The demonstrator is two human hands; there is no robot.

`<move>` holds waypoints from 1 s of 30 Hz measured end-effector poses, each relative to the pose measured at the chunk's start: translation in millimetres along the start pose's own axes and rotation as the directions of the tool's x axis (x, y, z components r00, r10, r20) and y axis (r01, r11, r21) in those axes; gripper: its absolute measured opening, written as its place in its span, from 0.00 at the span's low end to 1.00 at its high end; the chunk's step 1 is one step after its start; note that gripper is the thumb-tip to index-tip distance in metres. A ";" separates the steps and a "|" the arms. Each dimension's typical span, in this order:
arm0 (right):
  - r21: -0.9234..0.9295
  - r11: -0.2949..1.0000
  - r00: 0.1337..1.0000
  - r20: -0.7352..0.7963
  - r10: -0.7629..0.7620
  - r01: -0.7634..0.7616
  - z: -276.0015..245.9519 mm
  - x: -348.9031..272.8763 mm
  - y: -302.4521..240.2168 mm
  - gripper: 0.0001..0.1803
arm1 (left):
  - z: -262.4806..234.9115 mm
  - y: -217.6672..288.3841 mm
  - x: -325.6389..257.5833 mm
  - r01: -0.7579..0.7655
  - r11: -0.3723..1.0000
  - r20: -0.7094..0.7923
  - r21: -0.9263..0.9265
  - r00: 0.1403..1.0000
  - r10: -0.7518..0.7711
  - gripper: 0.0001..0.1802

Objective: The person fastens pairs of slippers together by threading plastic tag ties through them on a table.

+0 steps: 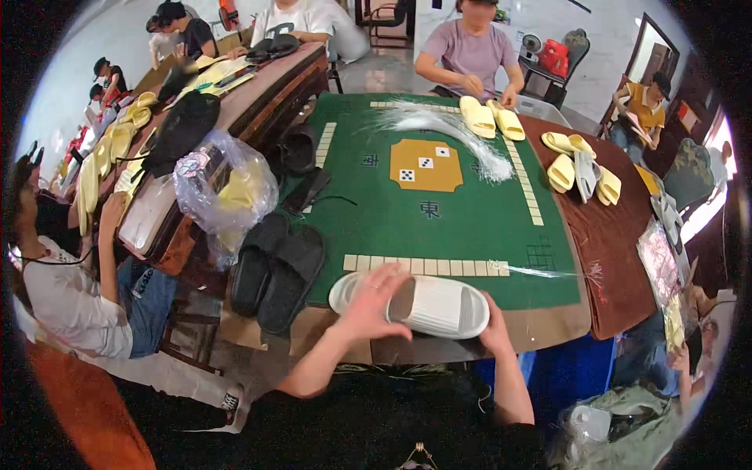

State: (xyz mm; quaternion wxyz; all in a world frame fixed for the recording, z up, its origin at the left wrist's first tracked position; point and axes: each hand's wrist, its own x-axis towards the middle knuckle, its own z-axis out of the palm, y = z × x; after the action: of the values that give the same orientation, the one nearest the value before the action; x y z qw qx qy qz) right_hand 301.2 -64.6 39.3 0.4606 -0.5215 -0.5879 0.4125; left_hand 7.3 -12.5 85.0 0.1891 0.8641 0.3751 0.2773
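Both your hands are on the white slipper (pixel 439 307) at the near table edge: your left hand (pixel 374 304) lies spread over its open toe end, fingers bent around the strap, and your right hand (pixel 495 329) grasps the heel end from beneath, mostly hidden. A second white slipper (pixel 341 291) peeks out just behind your left hand. Judged from this, the pair is in hand and not yet set aside. A black pair (pixel 276 274) lies just left of you, untouched. Beyond runs a row of tiles (pixel 427 267) on the green mat (pixel 470 219), with loose clear strands (pixel 446 129) farther back. Finished-looking yellow slippers (pixel 580 168) sit on the brown cloth to the right. A clear bag (pixel 223 192) at left holds yellow pieces; their kind cannot be told. Another person (pixel 470 51) works opposite you
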 end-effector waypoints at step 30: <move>0.343 0.908 0.850 0.525 0.028 -0.242 64.8 89.6 79.3 0.31 | 16.1 79.8 19.6 0.114 0.714 0.263 -0.691 0.960 0.101 0.26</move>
State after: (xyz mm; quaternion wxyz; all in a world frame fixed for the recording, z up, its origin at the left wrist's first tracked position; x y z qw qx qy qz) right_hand 253.8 33.3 -42.6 0.3540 -0.3302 -0.5535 0.6777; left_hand 71.8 -51.2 121.9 0.5540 0.7570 0.2144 0.2721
